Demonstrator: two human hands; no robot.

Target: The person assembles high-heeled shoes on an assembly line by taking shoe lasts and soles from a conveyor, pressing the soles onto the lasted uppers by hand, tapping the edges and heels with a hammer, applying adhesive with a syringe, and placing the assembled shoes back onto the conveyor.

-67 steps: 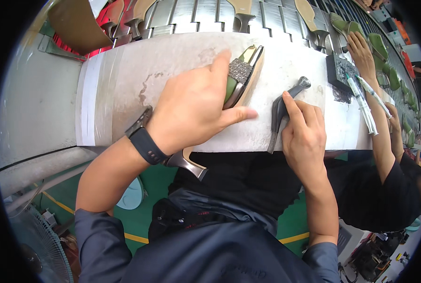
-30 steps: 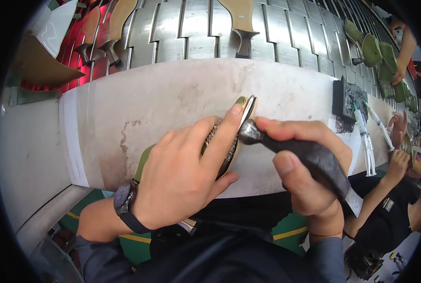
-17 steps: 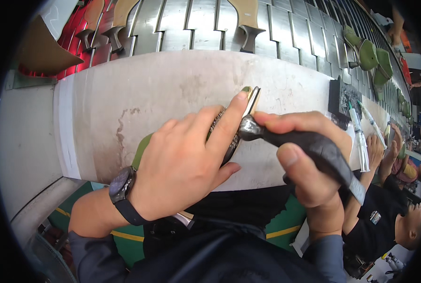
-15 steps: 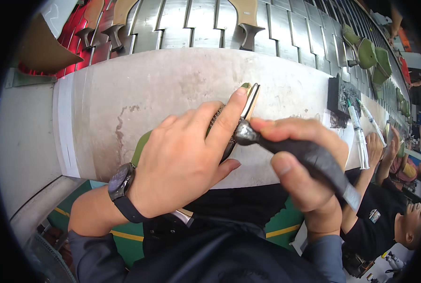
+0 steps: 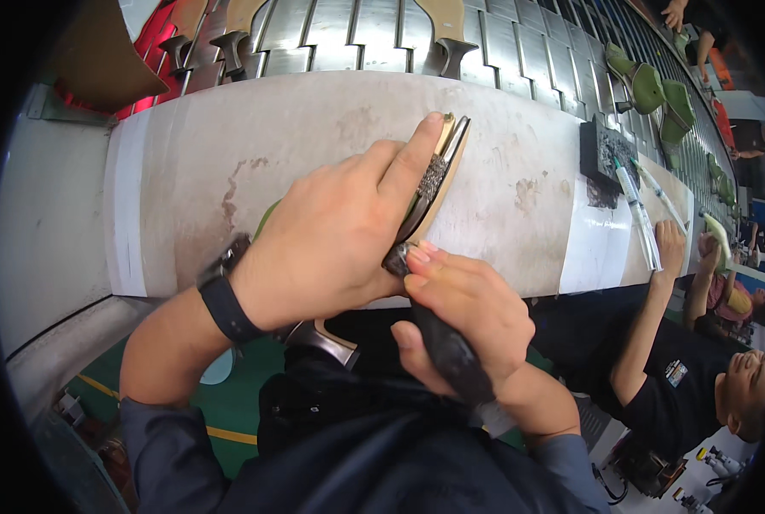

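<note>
A shoe with a tan edge point(image 5: 444, 195), a sparkly dark band point(image 5: 432, 176) and a bit of green lies tilted under my left hand point(image 5: 327, 218). My left palm covers most of it, with the index finger stretched along it toward its far tip. A brown heel with a metallic sheen point(image 5: 335, 344) shows below my left wrist, near my lap. My right hand point(image 5: 476, 313) is closed around a dark hand tool point(image 5: 451, 349). The tool's rounded metal head point(image 5: 397, 259) is at the shoe's near end, beside my left hand; whether it touches is unclear.
The pale stained worktop point(image 5: 202, 180) borders a slatted metal conveyor point(image 5: 339, 38) carrying tan soles with heels point(image 5: 444, 38) and green shoes point(image 5: 646, 84). At right are a black block point(image 5: 601, 154) and syringes point(image 5: 639, 214). Beside me sits a co-worker in black point(image 5: 656, 377).
My right hand has brought the tool left and toward me, from beside the shoe's middle to its near end. More of the shoe's sparkly band shows now. The whole view has shifted slightly.
</note>
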